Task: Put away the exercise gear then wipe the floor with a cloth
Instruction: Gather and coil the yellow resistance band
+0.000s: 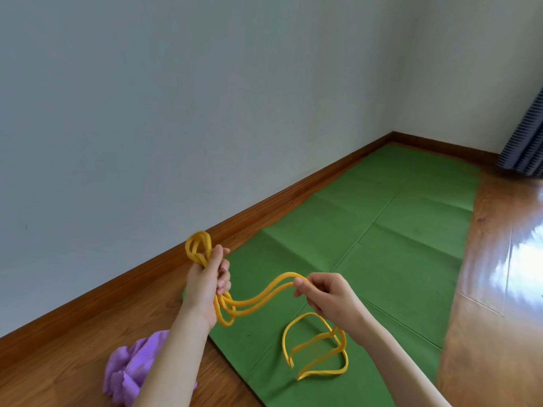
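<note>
My left hand (pixel 207 277) and right hand (pixel 329 298) are bare, no rings or watch, and both forearms rising from the frame's bottom edge are unsleeved.

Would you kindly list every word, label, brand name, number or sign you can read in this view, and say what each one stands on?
None: no readable text shows anywhere in this view.
The yellow rope, held in the left hand and the right hand, is plain.
The green mat shows only fold creases.
The purple cloth bears no visible tag or print.
The wall is bare.
</note>
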Tool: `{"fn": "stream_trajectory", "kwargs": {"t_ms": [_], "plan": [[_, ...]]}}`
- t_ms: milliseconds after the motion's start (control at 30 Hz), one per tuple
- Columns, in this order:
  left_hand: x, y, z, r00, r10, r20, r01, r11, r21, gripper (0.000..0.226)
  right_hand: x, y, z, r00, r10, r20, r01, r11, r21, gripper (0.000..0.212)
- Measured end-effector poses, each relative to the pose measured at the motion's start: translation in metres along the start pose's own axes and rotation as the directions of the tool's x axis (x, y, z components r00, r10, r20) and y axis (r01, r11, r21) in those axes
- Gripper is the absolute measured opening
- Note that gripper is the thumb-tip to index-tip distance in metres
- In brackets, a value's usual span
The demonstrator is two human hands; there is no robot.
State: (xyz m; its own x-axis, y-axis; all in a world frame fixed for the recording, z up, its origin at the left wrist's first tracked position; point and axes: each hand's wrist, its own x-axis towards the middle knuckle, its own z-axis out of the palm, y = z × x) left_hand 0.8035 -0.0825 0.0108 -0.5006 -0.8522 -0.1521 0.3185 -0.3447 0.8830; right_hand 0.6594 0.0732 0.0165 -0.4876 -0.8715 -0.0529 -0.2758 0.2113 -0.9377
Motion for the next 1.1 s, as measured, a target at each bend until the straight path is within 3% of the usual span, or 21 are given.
{"fn": "stream_trajectory", "kwargs": {"t_ms": [133,300,333,433,500,600,700,800,900,1000,1100], "plan": [[-0.015,-0.005,0.025,0.961,-0.04,0.275,-0.03,0.969,0.247,0.038,-0.002,-0.02,-0.002,0.998,-0.045,0.043,0.048,0.996,-0.075,0.03],[-0.027,-0.007,0.045,0.845,-0.141,0.516,-0.092,0.912,0.401,0.086,-0.004,-0.03,-0.004,0.999,-0.033,-0.035,0.026,0.985,-0.173,0.032],[-0.032,-0.005,0.049,0.816,-0.164,0.554,-0.119,0.891,0.439,0.081,-0.004,-0.031,-0.005,0.999,-0.025,-0.047,0.015,0.98,-0.197,0.033],[-0.036,-0.002,0.056,0.783,-0.221,0.581,-0.126,0.858,0.498,0.029,-0.005,-0.033,-0.006,0.998,0.04,-0.039,-0.046,0.986,-0.157,0.033],[-0.035,0.002,0.055,0.768,-0.263,0.583,-0.13,0.828,0.545,0.024,-0.007,-0.036,-0.007,0.997,0.078,-0.024,-0.08,0.988,-0.135,0.032],[-0.035,0.002,0.049,0.735,-0.324,0.595,-0.188,0.746,0.639,0.071,-0.01,-0.038,-0.009,0.998,0.061,0.005,-0.059,0.973,-0.223,0.029],[-0.036,-0.002,0.043,0.688,-0.37,0.624,-0.105,0.801,0.59,0.093,-0.01,-0.038,-0.01,0.999,0.049,0.019,-0.042,0.96,-0.276,0.029],[-0.039,-0.001,0.044,0.68,-0.401,0.613,-0.104,0.775,0.623,0.079,-0.011,-0.037,-0.011,0.999,0.022,-0.023,-0.031,0.888,-0.459,0.022],[-0.045,-0.006,0.049,0.682,-0.411,0.604,-0.139,0.739,0.659,0.022,-0.011,-0.039,-0.008,0.999,0.004,-0.038,-0.025,0.83,-0.557,0.022],[-0.045,-0.008,0.048,0.702,-0.412,0.58,-0.129,0.728,0.673,0.012,-0.011,-0.039,-0.01,0.998,0.066,0.014,-0.05,0.86,-0.507,0.025],[-0.042,-0.005,0.04,0.7,-0.405,0.588,-0.105,0.756,0.646,0.005,-0.01,-0.037,-0.016,0.984,0.119,0.131,-0.073,0.946,-0.316,0.014]]}}
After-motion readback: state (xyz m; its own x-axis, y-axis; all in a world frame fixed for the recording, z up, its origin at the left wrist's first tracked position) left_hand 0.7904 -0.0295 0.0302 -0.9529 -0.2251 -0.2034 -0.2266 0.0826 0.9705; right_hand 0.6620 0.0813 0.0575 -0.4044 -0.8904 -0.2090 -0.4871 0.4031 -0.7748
